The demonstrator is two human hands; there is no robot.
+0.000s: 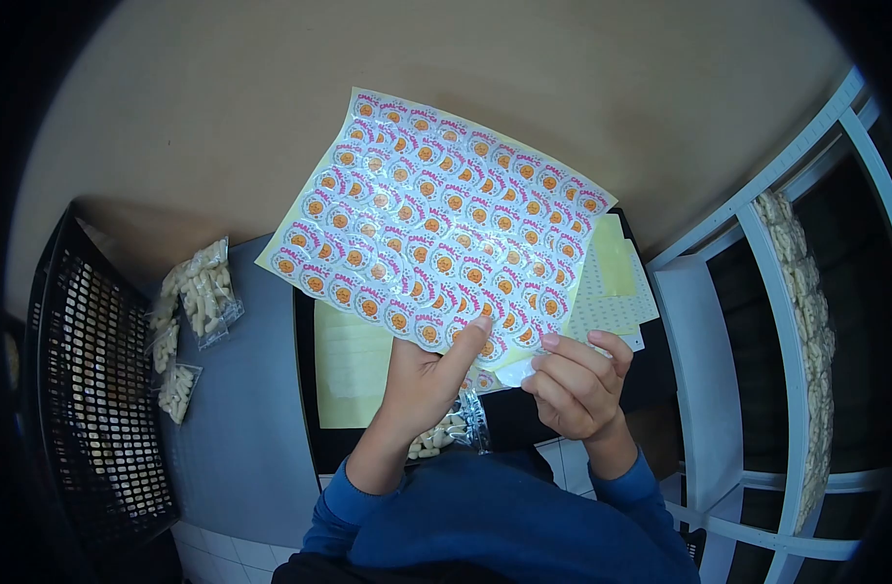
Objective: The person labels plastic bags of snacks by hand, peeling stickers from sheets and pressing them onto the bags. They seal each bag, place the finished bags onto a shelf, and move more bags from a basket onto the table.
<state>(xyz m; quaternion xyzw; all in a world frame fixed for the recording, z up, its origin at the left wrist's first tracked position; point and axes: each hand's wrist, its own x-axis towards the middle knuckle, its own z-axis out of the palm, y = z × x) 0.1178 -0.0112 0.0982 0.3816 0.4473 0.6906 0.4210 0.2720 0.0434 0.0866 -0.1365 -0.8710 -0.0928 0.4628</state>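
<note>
My left hand (419,382) grips a large sticker sheet (436,209) by its lower edge, thumb on the printed face. Rows of round white stickers with orange figures and pink lettering cover the sheet, which is tilted up in front of me. At its lower right corner my right hand (580,384) is closed, thumb and fingers pinching a small white sticker (514,374) that lies right at the sheet's edge. Below the sheet, close to my body, a clear bag (448,433) of pale finger-shaped pieces is partly hidden by my left forearm.
Pale yellow backing sheets (353,375) lie on a black surface under the sticker sheet. To the left, filled clear bags (204,292) rest on a grey tabletop (237,419) beside a black mesh crate (100,380). A white rack (704,360) with packed bags (806,331) stands on the right.
</note>
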